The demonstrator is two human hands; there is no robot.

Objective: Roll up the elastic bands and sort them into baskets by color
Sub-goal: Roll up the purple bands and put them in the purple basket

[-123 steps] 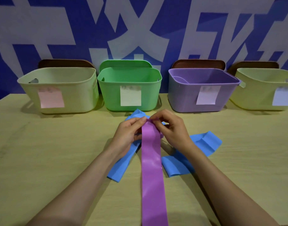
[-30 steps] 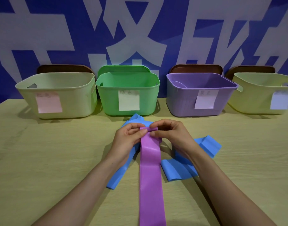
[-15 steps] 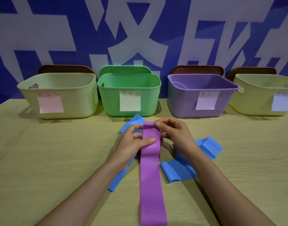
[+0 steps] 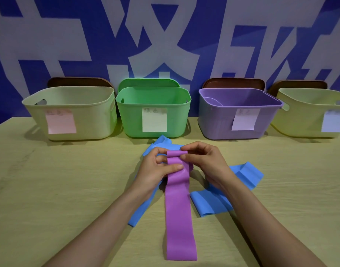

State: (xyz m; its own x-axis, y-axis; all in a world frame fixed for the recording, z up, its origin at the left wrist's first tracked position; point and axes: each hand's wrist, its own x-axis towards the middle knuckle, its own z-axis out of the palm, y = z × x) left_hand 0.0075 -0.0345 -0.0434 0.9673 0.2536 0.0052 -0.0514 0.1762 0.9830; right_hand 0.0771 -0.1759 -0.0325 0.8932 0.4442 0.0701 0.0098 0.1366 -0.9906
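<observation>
A purple elastic band point(image 4: 179, 209) lies lengthwise down the middle of the light wooden tabletop point(image 4: 59, 189), its near end flat and its far end lifted and curled over into a small first turn. Both hands hold that far end. The left hand point(image 4: 153, 170) grips the band's left edge, with the thumb laid across the band's upper face and the fingers curled behind it. The right hand point(image 4: 203, 162) pinches the curled end at its right corner between thumb and forefinger, the other fingers bent above it.

Under the hands lie two blue bands. The left blue band point(image 4: 140, 211) runs slantwise from just in front of the green basket to the left of the purple band, passing beneath the left wrist. The right blue band point(image 4: 246, 176) lies folded to the right, partly covered by the right forearm.

Four open baskets stand in a row along the far edge, each with a paper note on its front: a cream basket point(image 4: 88, 120) with a pink note, the green basket point(image 4: 130, 116) with a white note, a purple basket point(image 4: 215, 120) with a pale note, and a yellowish basket point(image 4: 300, 120) at the right edge of view. The writing on the notes is too blurred to read. Lids lean upright behind the baskets against a blue wall point(image 4: 49, 45) with large white characters.
</observation>
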